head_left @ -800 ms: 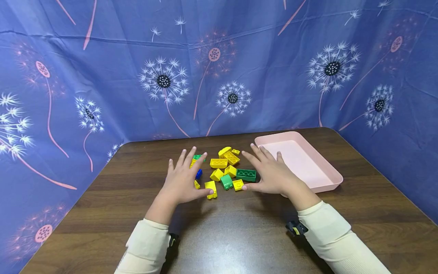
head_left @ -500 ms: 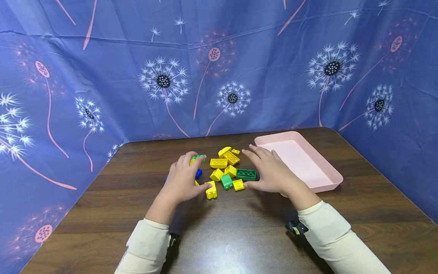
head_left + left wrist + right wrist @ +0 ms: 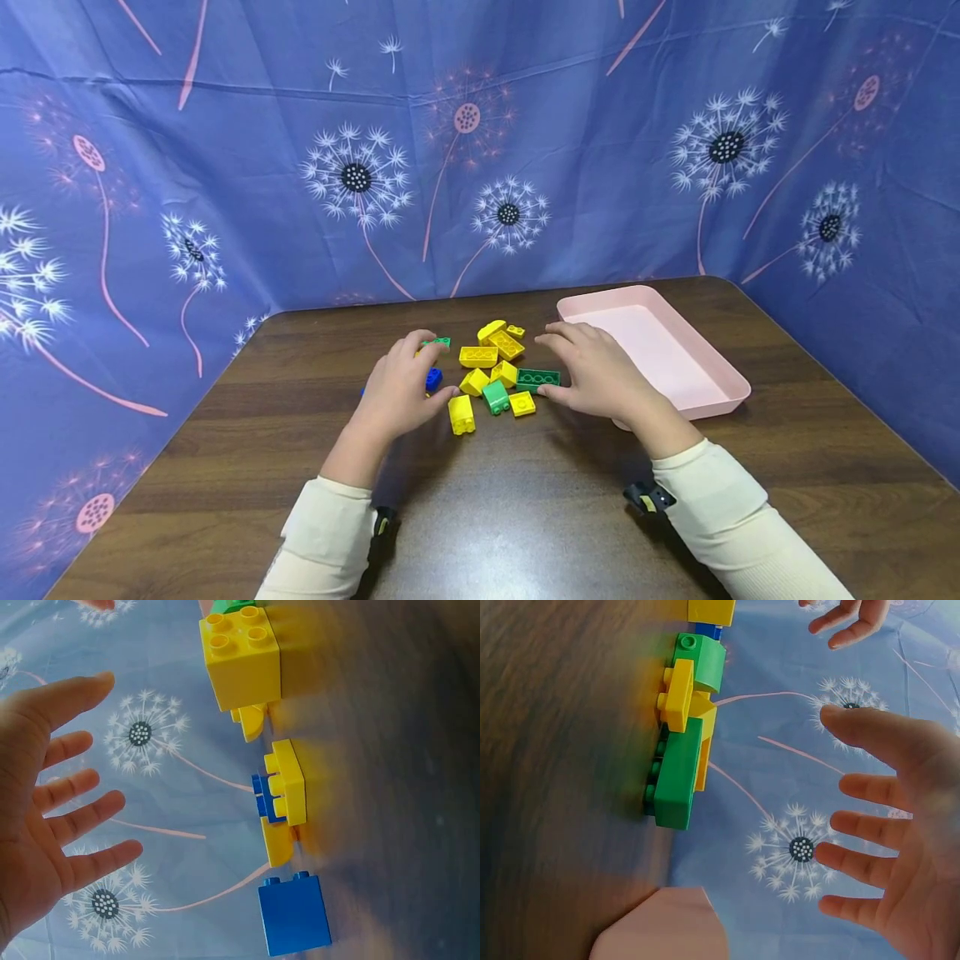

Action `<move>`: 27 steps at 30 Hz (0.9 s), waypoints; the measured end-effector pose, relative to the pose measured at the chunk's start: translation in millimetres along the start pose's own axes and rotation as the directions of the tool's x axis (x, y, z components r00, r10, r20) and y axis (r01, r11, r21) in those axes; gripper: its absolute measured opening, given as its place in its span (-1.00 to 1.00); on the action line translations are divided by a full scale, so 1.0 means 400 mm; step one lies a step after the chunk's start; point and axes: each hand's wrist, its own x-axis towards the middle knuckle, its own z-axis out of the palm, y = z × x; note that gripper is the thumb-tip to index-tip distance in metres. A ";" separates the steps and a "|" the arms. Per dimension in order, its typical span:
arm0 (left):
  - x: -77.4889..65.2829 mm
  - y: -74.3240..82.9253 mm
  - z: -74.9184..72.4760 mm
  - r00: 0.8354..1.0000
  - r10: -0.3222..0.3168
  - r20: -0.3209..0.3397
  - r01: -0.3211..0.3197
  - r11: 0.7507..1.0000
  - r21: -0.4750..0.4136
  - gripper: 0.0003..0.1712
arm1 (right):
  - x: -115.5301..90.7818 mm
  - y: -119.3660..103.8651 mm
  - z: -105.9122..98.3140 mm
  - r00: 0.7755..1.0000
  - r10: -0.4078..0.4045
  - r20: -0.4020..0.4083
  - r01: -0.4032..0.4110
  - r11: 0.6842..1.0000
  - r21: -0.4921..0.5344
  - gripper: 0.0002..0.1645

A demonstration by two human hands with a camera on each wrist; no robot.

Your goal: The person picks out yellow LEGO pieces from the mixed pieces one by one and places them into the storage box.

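Both hands hover over the table with fingers apart and slightly bent, holding nothing. My left hand [image 3: 397, 387] is above the left side of a pile of toy building bricks, hiding some of them. Beneath it lie a blue brick [image 3: 294, 915] and a thin yellow brick [image 3: 292, 784]. Near its thumb stands a yellow brick [image 3: 462, 415]. Over the pile's right side is my right hand [image 3: 600, 375], closest to a dark green brick [image 3: 537, 380]. Between the hands lie a light green brick [image 3: 496, 397], a small yellow brick [image 3: 522, 404] and several other yellow bricks.
A shallow pink tray [image 3: 716, 379] lies right of the pile, partly behind the right hand. The brown wooden table [image 3: 510, 517] ends at a blue dandelion-print cloth [image 3: 247, 150] hanging behind and at the sides.
My left fingers, earlier spread wide and straight, are now more bent, and its thumb has moved off the yellow brick. The right hand's fingers have bent slightly. The bricks keep their places.
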 end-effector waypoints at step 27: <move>-0.003 -0.037 -0.009 0.991 -0.125 0.049 0.129 0.989 -0.069 -0.50 | -0.021 0.085 -0.087 0.995 0.066 -0.072 -0.060 0.995 0.081 -0.44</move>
